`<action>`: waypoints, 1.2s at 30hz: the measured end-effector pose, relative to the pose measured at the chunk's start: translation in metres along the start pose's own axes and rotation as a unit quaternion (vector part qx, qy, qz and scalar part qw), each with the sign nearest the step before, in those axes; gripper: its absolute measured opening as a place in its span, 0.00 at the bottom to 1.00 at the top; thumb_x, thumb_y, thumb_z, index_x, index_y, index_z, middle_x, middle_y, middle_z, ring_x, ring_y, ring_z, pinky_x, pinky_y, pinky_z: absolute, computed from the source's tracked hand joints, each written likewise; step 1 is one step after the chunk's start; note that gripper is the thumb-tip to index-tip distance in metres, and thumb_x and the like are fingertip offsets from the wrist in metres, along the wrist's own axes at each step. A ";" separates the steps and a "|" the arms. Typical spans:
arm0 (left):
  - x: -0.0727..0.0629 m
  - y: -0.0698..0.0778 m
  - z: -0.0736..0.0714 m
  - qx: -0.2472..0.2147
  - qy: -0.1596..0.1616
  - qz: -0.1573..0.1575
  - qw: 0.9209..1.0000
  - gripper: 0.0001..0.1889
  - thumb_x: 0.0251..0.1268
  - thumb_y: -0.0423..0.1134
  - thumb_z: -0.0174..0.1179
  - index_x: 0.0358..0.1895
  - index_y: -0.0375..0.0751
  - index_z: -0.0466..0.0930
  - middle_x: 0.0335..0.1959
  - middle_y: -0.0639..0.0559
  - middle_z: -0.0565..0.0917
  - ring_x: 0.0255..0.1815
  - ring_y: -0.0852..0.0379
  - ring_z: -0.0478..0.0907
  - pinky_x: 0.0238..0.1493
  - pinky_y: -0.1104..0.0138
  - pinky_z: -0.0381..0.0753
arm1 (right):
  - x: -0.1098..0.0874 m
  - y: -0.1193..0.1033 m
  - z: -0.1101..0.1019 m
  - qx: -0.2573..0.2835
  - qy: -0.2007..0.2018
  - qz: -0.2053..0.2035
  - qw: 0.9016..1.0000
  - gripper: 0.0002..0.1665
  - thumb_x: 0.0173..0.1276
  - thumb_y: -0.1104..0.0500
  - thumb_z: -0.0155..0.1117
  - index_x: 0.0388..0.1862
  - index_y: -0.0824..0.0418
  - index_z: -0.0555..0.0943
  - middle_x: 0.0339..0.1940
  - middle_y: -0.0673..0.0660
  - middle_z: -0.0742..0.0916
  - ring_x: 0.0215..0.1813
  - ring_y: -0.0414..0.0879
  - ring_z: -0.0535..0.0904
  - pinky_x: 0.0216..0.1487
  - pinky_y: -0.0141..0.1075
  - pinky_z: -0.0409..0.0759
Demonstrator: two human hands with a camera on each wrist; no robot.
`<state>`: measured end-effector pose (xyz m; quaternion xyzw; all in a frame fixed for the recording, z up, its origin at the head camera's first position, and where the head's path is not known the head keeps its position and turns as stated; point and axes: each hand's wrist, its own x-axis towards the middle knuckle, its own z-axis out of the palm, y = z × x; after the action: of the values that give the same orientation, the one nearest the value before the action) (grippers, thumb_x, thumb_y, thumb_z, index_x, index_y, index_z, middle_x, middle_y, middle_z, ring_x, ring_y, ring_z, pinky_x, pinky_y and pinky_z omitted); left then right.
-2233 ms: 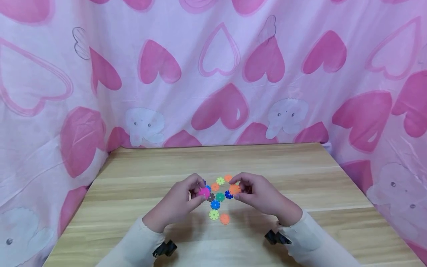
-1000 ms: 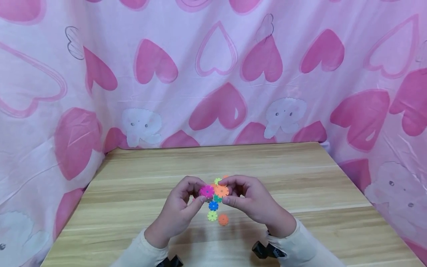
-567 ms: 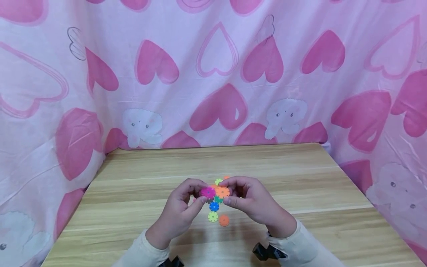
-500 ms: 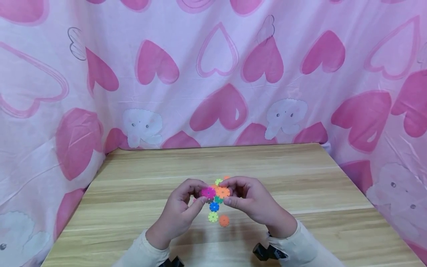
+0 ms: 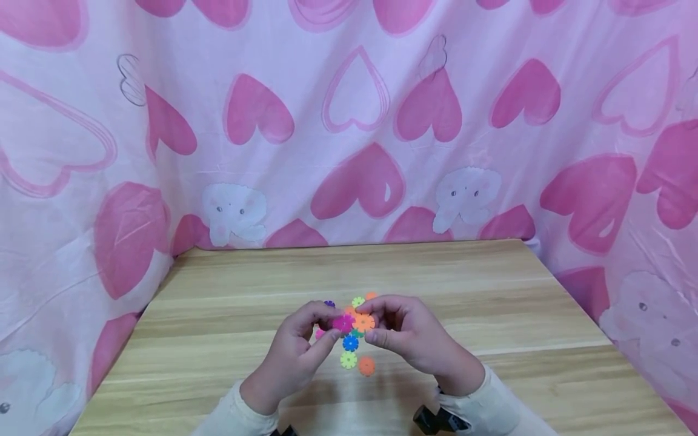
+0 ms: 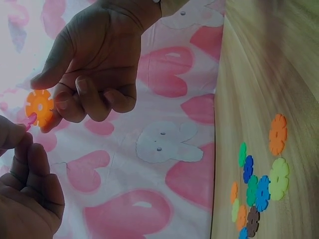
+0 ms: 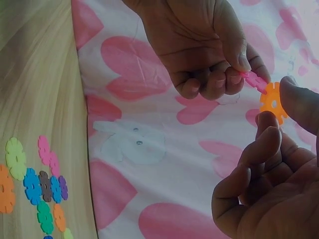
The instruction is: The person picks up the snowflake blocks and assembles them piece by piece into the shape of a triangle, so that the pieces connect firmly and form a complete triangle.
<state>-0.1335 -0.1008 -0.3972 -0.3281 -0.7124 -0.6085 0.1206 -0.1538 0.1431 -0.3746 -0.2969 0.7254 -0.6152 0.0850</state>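
pink heart-printed cloth (image 5: 358, 181) hangs beyond the held orange disc (image 5: 364, 322), past the far edge of the wooden table (image 5: 245, 272). left of that disc is the left hand (image 5: 289, 354), thumb and forefinger pinching the held pink disc (image 5: 345, 323), the other fingers bent in and holding nothing. a purple disc (image 5: 329, 304) lies on the table beyond and left of the held orange disc. the held pink disc comes right up against it, just to its left and raised above the table. on the near side lie a blue disc (image 5: 351, 343), a yellow disc (image 5: 349, 360) and, almost straight below, a loose orange disc (image 5: 367, 366). to its right is the right hand (image 5: 422, 339), whose thumb and forefinger pinch it by the rim, the remaining fingers loosely curled. each grip sits on the outer side, probably to leave the facing slots free to meet. from the head camera the two held discs simply overlap; the right wrist view shows the pink one turned crosswise to the orange rim, though i cannot tell whether the slots are fully seated. that view also gives a brown disc (image 7: 45, 186) and two lying pink discs (image 7: 54, 163), while the left wrist view brings out a dark blue disc (image 6: 248, 169) that the head view hides.
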 end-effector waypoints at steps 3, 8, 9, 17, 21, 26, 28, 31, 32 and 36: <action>-0.001 0.000 0.001 -0.010 -0.001 0.006 1.000 0.12 0.71 0.22 0.62 0.50 0.42 0.81 0.42 0.46 0.85 0.42 0.56 0.80 0.46 0.66 0.87 | -0.001 0.001 0.001 0.000 -0.003 -0.004 1.000 0.19 0.73 0.61 0.72 0.58 0.68 0.84 0.39 0.59 0.86 0.36 0.42 0.78 0.36 0.32 0.84; -0.001 0.000 0.001 -0.024 -0.001 0.019 1.000 0.14 0.68 0.18 0.62 0.46 0.41 0.81 0.42 0.44 0.86 0.44 0.60 0.81 0.47 0.65 0.87 | -0.001 0.000 0.001 0.007 -0.005 0.000 1.000 0.17 0.73 0.59 0.72 0.57 0.65 0.86 0.39 0.57 0.86 0.36 0.41 0.78 0.37 0.32 0.84; -0.001 0.000 0.001 -0.024 -0.001 0.025 0.999 0.14 0.68 0.18 0.62 0.46 0.41 0.82 0.42 0.44 0.86 0.45 0.60 0.81 0.47 0.65 0.88 | -0.001 0.000 0.001 0.009 -0.007 0.000 1.000 0.17 0.73 0.59 0.72 0.57 0.64 0.86 0.39 0.56 0.86 0.36 0.41 0.78 0.37 0.31 0.84; -0.001 -0.001 0.003 0.007 0.008 0.033 0.999 0.14 0.67 0.19 0.64 0.43 0.43 0.84 0.41 0.48 0.87 0.42 0.58 0.82 0.45 0.65 0.88 | 0.001 0.001 0.002 0.036 -0.020 0.005 0.999 0.16 0.73 0.62 0.72 0.56 0.67 0.85 0.41 0.57 0.88 0.37 0.39 0.80 0.36 0.29 0.84; -0.001 -0.004 0.004 0.035 0.013 0.043 0.998 0.12 0.67 0.21 0.65 0.41 0.45 0.84 0.40 0.50 0.87 0.38 0.57 0.81 0.40 0.66 0.86 | 0.002 0.002 0.003 0.039 -0.016 0.021 0.999 0.17 0.73 0.61 0.72 0.57 0.65 0.85 0.44 0.61 0.88 0.39 0.42 0.81 0.39 0.31 0.85; 0.000 -0.008 0.003 0.053 0.009 0.036 0.998 0.13 0.67 0.23 0.67 0.48 0.45 0.86 0.40 0.52 0.88 0.37 0.58 0.80 0.38 0.67 0.86 | 0.002 0.004 0.002 0.028 -0.003 0.038 0.999 0.16 0.73 0.62 0.72 0.57 0.64 0.85 0.45 0.63 0.87 0.40 0.44 0.81 0.42 0.32 0.87; 0.001 -0.009 0.001 0.061 0.002 0.030 0.998 0.16 0.66 0.23 0.68 0.51 0.46 0.85 0.40 0.54 0.87 0.37 0.59 0.79 0.40 0.67 0.86 | 0.003 0.005 0.002 0.028 0.000 0.046 0.999 0.17 0.73 0.61 0.72 0.58 0.64 0.86 0.45 0.63 0.87 0.41 0.46 0.81 0.43 0.33 0.87; 0.002 -0.012 -0.001 0.082 -0.007 0.035 0.996 0.19 0.64 0.24 0.70 0.54 0.48 0.84 0.40 0.56 0.86 0.38 0.60 0.79 0.41 0.67 0.86 | 0.005 0.007 0.002 0.028 0.001 0.055 0.998 0.17 0.73 0.60 0.72 0.58 0.63 0.86 0.45 0.63 0.86 0.42 0.47 0.82 0.44 0.33 0.88; 0.003 -0.013 -0.002 0.089 -0.009 0.040 0.995 0.19 0.64 0.25 0.71 0.55 0.47 0.83 0.40 0.55 0.86 0.38 0.60 0.79 0.41 0.66 0.86 | 0.005 0.008 0.002 0.029 0.002 0.057 0.998 0.17 0.73 0.60 0.72 0.58 0.63 0.86 0.45 0.63 0.86 0.42 0.47 0.82 0.44 0.33 0.87; 0.004 -0.016 -0.003 0.115 -0.008 0.046 0.992 0.20 0.65 0.27 0.72 0.57 0.45 0.82 0.41 0.54 0.87 0.38 0.60 0.79 0.41 0.67 0.86 | 0.007 0.011 0.003 0.035 0.006 0.067 0.997 0.16 0.73 0.61 0.72 0.57 0.62 0.86 0.43 0.62 0.86 0.41 0.47 0.81 0.42 0.32 0.86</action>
<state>-0.1469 -0.1026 -0.4064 -0.3493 -0.7631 -0.5133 0.1796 -0.1615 0.1375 -0.3835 -0.2410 0.7223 -0.6347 0.1317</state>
